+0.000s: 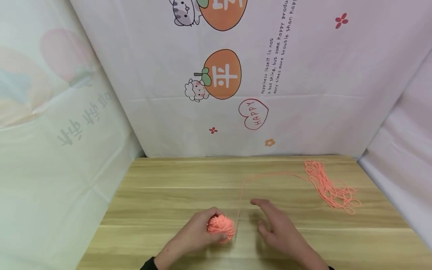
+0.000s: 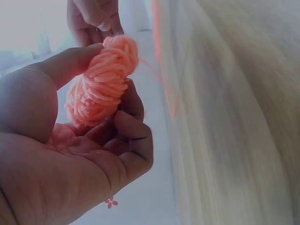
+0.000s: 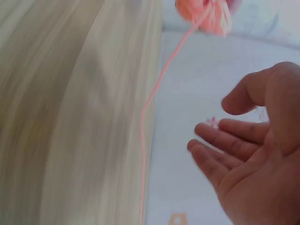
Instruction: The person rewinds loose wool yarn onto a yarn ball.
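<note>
My left hand (image 1: 200,229) grips a small wound ball of coral yarn (image 1: 221,226), thumb on one side and curled fingers on the other. In the left wrist view the yarn ball (image 2: 101,84) shows tight, overlapping wraps. A single yarn strand (image 1: 241,193) runs from the ball up the table, then bends right to a loose heap of yarn (image 1: 332,189). My right hand (image 1: 278,228) hovers to the right of the strand, fingers spread and relaxed. The right wrist view shows that hand (image 3: 248,150) with nothing between thumb and fingers, apart from the strand (image 3: 157,86).
The wood-grain table (image 1: 168,187) ends at a white printed cloth (image 1: 168,123) hung behind it. Pale cloths also hang on the left side (image 1: 67,180) and the right side (image 1: 405,150). The loose heap lies near the table's far right corner.
</note>
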Tool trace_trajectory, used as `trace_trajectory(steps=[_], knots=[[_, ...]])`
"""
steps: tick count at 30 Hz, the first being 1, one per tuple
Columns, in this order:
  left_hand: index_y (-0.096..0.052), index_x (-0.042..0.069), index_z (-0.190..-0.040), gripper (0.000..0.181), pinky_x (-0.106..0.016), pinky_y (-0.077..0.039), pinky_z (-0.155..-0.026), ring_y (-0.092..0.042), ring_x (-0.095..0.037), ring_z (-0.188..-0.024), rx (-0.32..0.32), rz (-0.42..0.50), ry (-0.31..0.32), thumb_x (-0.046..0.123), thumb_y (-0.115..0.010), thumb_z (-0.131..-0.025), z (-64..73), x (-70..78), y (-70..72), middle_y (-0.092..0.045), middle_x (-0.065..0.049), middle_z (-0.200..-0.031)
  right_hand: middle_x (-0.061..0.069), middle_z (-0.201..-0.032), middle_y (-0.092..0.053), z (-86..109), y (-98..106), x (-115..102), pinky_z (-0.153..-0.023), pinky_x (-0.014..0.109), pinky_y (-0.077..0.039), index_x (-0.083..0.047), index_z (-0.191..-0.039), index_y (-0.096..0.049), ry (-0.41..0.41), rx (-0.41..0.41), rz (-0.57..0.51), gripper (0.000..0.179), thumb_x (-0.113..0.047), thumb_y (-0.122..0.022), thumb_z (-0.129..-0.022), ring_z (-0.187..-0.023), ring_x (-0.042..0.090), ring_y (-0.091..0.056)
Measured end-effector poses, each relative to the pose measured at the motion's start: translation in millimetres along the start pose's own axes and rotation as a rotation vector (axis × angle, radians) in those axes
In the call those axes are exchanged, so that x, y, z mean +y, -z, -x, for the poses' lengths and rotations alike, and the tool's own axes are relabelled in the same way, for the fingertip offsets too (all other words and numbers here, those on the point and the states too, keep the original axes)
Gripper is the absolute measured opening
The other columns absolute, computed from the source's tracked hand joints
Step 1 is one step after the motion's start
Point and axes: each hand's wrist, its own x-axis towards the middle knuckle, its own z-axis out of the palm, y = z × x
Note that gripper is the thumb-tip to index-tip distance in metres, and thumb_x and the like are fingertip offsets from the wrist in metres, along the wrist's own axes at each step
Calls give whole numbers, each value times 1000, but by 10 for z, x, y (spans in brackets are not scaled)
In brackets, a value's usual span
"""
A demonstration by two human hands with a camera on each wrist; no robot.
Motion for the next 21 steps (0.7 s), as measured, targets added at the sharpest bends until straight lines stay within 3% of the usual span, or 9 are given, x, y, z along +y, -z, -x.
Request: trace_trajectory(steps=[5, 10, 15, 21], knots=[[-59, 24, -109, 33, -24, -53, -66, -60, -8, -81, 9, 66, -62, 36, -77, -83, -24, 32, 9, -64, 8, -94, -7, -138, -48, -119, -136, -149, -97, 39, -48, -19, -146, -39, 52, -91, -289, 82, 15, -58, -74, -124, 21, -49], [-59, 22, -110, 32, -26, -54, -71, -62, -9, -87, 22, 131, -71, 30, -76, -85, -37, 34, -16, -65, 7, -99, 3, -137, -47, -122, -318, -144, -99, 43, -45, -13, -148, -33, 59, -173, -523, 75, 14, -59, -84, -123, 27, -48], [-58, 25, -111, 31, -26, -54, -72, -61, -9, -89, 32, 122, -63, 31, -75, -86, -58, -1, -53, -64, 8, -101, 1, -131, -54, -100, -443, -110, -94, 39, -49, -14, -145, -39, 1, -229, -570, 56, -6, -63, -94, -117, 20, -54], [-59, 26, -113, 32, -25, -54, -71, -61, -8, -88, 48, 115, -22, 34, -74, -86, -70, 1, -48, -63, 9, -101, -5, -105, -63, -105, -467, -98, -73, 29, -56, -20, -123, -56, -98, -243, -520, 26, -19, -61, -98, -88, 14, -62]])
